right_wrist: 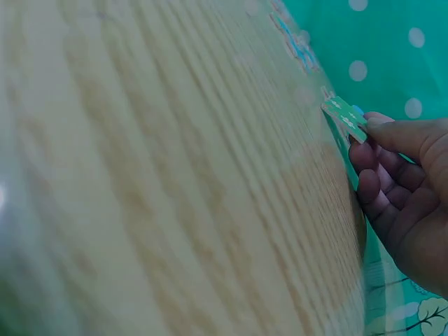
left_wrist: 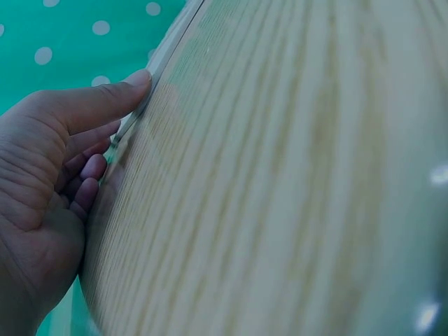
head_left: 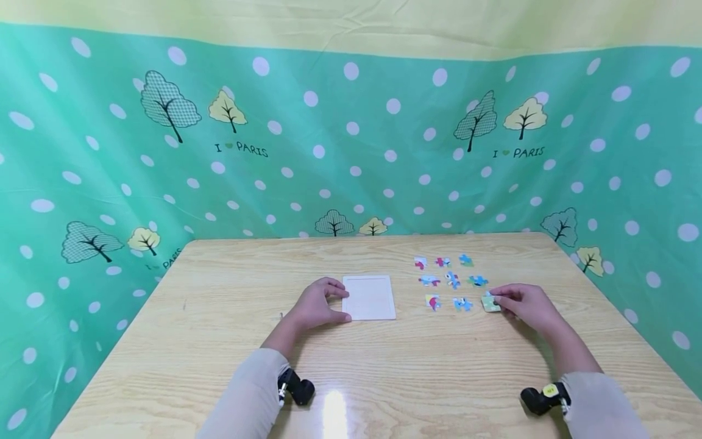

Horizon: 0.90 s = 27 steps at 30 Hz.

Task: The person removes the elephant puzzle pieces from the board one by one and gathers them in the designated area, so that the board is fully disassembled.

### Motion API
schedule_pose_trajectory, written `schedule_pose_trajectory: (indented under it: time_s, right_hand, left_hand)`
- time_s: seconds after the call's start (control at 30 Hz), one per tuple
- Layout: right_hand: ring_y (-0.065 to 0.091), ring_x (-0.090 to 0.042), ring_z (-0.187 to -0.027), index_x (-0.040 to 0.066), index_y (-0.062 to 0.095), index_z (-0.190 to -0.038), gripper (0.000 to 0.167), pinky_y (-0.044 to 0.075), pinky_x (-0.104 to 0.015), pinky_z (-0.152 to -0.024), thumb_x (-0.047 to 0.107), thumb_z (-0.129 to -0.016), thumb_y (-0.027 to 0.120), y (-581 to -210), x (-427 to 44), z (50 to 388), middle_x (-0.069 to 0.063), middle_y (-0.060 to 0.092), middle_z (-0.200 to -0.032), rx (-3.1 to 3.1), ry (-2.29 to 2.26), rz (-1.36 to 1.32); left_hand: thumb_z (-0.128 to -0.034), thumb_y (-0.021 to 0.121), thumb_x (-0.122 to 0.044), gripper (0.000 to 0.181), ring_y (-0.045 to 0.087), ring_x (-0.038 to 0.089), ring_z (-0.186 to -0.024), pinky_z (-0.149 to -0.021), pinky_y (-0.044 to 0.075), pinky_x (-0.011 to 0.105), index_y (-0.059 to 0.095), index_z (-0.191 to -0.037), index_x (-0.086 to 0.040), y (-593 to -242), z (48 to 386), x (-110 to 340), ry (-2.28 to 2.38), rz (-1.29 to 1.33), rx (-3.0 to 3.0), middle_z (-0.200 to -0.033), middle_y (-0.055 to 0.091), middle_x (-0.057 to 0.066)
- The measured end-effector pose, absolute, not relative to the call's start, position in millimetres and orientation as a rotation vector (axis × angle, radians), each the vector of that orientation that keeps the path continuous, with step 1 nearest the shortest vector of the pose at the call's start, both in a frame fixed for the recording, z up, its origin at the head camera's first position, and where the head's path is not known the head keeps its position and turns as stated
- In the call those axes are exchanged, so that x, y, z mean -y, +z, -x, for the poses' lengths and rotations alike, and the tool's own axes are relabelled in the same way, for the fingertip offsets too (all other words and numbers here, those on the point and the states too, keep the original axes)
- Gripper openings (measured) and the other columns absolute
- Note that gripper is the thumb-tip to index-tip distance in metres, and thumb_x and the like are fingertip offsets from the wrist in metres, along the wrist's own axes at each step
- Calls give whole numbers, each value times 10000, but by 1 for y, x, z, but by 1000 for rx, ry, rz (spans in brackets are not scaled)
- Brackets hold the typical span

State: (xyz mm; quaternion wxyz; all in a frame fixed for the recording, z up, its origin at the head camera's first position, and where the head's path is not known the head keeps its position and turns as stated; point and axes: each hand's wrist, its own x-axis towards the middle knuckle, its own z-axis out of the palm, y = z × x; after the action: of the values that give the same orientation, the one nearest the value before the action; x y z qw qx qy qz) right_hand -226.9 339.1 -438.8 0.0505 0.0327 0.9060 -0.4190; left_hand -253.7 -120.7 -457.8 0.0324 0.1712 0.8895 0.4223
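A square white puzzle tray with a thin raised border lies flat on the table. At its left side, my left hand holds the edge, the thumb by the near corner and the fingertips farther up. The left wrist view shows the thumb along the tray's edge, with the other fingers bent beneath. My right hand pinches a green puzzle piece between thumb and fingers, at the near right of the loose pieces. Seen from the right wrist, this green piece is tilted, one edge close to the tabletop.
Several colourful puzzle pieces lie spaced in rough rows between the tray and my right hand. The wooden table meets a green dotted curtain at its back and sides.
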Motion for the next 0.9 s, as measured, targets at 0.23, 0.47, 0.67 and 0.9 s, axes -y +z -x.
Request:
schedule_pose_trajectory:
  time_s: [0.23,0.47,0.67,0.9]
  right_hand:
    - [562,-232,-779,-93,656,-1248,258,525,-278,-602,55,-1056,566,-444,-341,231,-107,634,-920,-2801,-1211,-61]
    - [583,-230,-788,-104,635,-1254,269,541,-275,-604,60,-1045,592,-443,-340,229,-118,645,-948,-2824,-1228,-37]
    - [576,-245,-820,-90,620,-1290,299,533,-277,-605,84,-1046,609,-442,-339,227,-135,648,-986,-2835,-1252,-63]
    - [600,-269,-928,-63,616,-1307,338,546,-271,-675,120,-1025,646,-436,-336,221,-165,652,-1062,-2887,-1251,-25]
  left_hand:
    - [-712,967,-157,477,573,302,-1254,-1113,450,454,776,-1130,-29,-458,252,121,1306,-523,-2730,-1253,634,40]
    - [-716,967,-178,477,579,304,-1250,-1102,459,461,778,-1132,-39,-462,253,122,1301,-533,-2741,-1251,640,33]
    - [-718,965,-164,464,580,297,-1247,-1108,455,453,780,-1124,-35,-461,252,123,1318,-515,-2736,-1245,641,34]
    - [-765,930,-154,442,588,288,-1216,-1082,465,463,768,-1156,-28,-460,250,125,1490,-495,-2661,-1267,650,63]
